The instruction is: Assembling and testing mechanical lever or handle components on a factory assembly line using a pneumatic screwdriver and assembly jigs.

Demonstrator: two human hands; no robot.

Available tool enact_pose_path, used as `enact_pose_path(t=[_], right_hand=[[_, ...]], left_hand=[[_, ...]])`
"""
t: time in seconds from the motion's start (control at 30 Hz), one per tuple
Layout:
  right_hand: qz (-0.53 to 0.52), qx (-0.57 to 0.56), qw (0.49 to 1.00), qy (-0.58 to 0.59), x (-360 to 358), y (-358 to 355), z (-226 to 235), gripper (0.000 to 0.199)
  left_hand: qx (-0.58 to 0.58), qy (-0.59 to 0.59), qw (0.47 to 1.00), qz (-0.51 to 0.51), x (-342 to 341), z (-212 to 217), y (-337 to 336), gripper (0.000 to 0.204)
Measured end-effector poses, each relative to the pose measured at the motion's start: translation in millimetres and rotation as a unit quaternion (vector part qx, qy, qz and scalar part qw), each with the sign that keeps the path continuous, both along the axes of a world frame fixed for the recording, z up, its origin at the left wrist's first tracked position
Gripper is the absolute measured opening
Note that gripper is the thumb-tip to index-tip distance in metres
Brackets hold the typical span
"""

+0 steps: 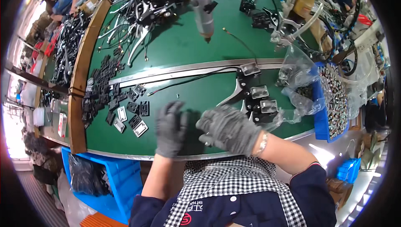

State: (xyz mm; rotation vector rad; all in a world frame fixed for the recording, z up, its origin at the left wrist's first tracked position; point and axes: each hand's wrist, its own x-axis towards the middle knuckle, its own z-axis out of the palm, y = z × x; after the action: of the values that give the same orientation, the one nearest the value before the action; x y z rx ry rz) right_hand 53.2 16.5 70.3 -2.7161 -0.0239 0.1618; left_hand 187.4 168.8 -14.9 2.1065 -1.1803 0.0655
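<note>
My left hand point(170, 129), in a grey knit glove, is over the green table near its front edge. Its fingers stretch forward, thumb apart, and nothing shows in them. My right hand point(230, 129), gloved alike, has its fingers curled inward. A tiny shiny bit shows by its fingertips, but what they hold is hidden. Just beyond it lie black lever assemblies with clear rectangular caps point(259, 91) and a silver lever point(232, 95). A black cable point(188, 79) runs leftward from them. Left of my left hand lie black square frames point(133, 107) and silver-faced plates point(140, 129).
A powered driver point(203, 16) hangs over the table point(175, 55). A metal rail point(167, 73) crosses it. Silver and black levers point(146, 14) are heaped far left. On the right, a blue bin point(321, 118) holds small metal parts beside plastic bags point(298, 70). A wooden beam point(78, 81) borders the left.
</note>
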Motion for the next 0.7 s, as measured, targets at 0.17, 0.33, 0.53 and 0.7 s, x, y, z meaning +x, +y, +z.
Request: enact_pose_path(t=[0.17, 0.33, 0.53, 0.7], right_hand=[[0.089, -0.05, 0.995, -0.001, 62.3, 23.5, -19.2, 0.035], [0.032, -0.056, 0.998, 0.024, 141.8, 42.2, -46.9, 0.042], [0.049, -0.048, 0.994, -0.087, 183.4, 67.2, -85.7, 0.054], [0.028, -0.008, 0.999, -0.018, 157.4, 54.1, -67.6, 0.047]], left_hand=[[0.04, -0.128, 0.943, 0.305, 61.1, -6.3, 96.2, 0.033], [0.064, -0.05, 0.935, 0.344, 79.8, -38.2, 135.4, 0.046], [0.094, -0.08, 0.929, 0.349, 71.5, -39.6, 99.7, 0.045], [0.058, -0.011, 0.958, 0.281, 52.9, -27.2, 83.9, 0.026]])
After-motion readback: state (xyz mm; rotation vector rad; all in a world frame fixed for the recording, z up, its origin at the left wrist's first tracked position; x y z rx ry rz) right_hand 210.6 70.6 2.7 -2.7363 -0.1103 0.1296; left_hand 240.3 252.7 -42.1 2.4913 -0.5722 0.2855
